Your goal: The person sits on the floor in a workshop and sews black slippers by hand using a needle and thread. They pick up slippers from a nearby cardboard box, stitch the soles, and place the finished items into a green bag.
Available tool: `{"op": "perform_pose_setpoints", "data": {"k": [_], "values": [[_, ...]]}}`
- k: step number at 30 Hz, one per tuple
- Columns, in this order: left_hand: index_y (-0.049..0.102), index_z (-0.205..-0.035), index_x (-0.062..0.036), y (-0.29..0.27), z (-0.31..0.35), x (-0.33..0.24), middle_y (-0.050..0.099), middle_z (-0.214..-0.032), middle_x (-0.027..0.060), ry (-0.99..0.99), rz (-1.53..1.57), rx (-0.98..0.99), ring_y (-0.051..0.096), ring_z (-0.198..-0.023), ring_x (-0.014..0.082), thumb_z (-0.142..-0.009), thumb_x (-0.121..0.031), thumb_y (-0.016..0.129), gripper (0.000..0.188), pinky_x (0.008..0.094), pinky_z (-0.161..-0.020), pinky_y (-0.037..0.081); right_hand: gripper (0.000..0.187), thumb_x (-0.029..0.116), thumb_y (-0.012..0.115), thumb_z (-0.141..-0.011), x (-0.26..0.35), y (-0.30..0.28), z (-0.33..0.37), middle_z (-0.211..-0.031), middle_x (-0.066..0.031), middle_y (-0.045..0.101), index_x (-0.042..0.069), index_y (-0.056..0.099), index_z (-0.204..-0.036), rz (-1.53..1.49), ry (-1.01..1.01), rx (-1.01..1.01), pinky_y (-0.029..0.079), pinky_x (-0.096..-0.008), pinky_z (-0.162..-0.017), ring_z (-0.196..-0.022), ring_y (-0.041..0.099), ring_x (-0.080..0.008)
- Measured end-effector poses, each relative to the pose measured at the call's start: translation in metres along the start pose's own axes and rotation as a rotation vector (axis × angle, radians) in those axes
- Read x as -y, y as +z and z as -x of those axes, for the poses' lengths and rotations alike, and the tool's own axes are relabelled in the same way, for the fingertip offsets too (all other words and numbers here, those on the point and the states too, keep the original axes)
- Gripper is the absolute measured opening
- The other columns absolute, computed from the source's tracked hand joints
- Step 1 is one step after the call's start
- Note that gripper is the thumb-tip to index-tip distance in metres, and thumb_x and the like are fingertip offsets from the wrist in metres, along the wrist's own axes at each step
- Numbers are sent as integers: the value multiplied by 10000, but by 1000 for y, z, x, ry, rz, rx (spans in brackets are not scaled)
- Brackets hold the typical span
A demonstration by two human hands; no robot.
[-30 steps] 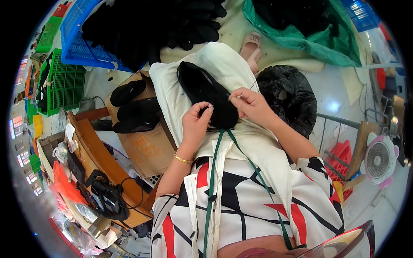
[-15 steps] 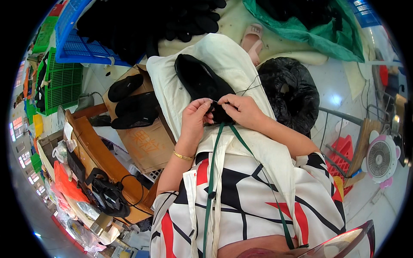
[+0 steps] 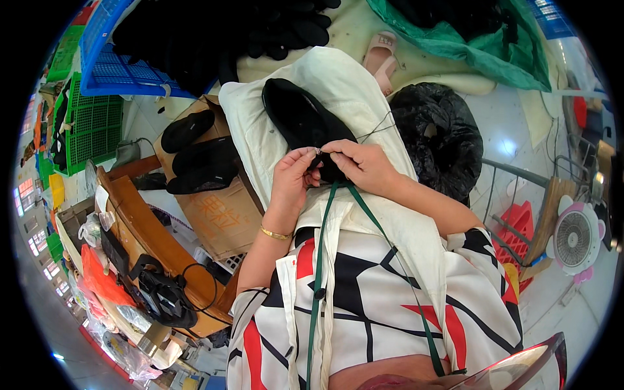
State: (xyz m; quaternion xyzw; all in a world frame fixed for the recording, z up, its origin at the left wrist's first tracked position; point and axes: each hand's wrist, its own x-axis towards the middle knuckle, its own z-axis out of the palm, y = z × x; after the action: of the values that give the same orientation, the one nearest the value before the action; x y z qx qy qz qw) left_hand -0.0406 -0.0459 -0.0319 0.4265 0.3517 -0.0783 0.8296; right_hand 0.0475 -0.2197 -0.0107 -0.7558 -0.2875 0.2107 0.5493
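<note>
A black fabric shoe [image 3: 296, 110] lies on the white cloth over my lap, its opening facing up and its near end under my hands. My left hand [image 3: 292, 179] is closed in a pinch, a tiny shiny needle [image 3: 319, 152] at its fingertips. Against it, the thumb and forefinger of my right hand [image 3: 367, 166] pinch together, apparently on thread. Dark thread [image 3: 378, 130] loops out beyond the right knuckles over the cloth. Fingers hide much of the needle and where the thread meets it.
Several black shoes lie on a cardboard box [image 3: 224, 218] at left, beside a wooden bench [image 3: 146, 224]. A blue crate [image 3: 123, 75] with a black pile stands far left. To the right are a black plastic bag [image 3: 448, 169], a metal rail [image 3: 513, 170] and a fan [image 3: 575, 237].
My right fingertips have moved slightly left, closing the small gap to my left fingertips. The shoe stays nearly where it was on the cloth.
</note>
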Motion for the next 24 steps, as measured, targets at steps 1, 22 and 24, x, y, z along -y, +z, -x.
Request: {"op": "perform_pose_setpoints", "data": {"k": [1,22,24], "values": [[657,-1023,-26,1,1,0,669,-803,58,4,6,-2,595,-583,109,-935,-141,628,147,225,-489,491,135,146,605,-913,1,1,-1,-790,-128,673,95,650,-1029,-3,-34,-7,513,-341,-587,-652,658,-277],[654,-1014,-32,1,0,0,671,-793,61,-23,66,0,596,-581,114,-943,-147,622,139,233,-494,492,145,134,591,-876,-9,-2,2,-742,-133,672,84,655,-997,196,7,53,510,-403,-577,-645,652,-327],[654,-1015,-33,1,1,-1,670,-793,60,-25,66,2,595,-582,113,-941,-147,625,140,233,-496,493,145,132,592,-875,-10,-1,2,-746,-134,673,84,653,-998,185,-9,41,511,-404,-579,-644,652,-327]]}}
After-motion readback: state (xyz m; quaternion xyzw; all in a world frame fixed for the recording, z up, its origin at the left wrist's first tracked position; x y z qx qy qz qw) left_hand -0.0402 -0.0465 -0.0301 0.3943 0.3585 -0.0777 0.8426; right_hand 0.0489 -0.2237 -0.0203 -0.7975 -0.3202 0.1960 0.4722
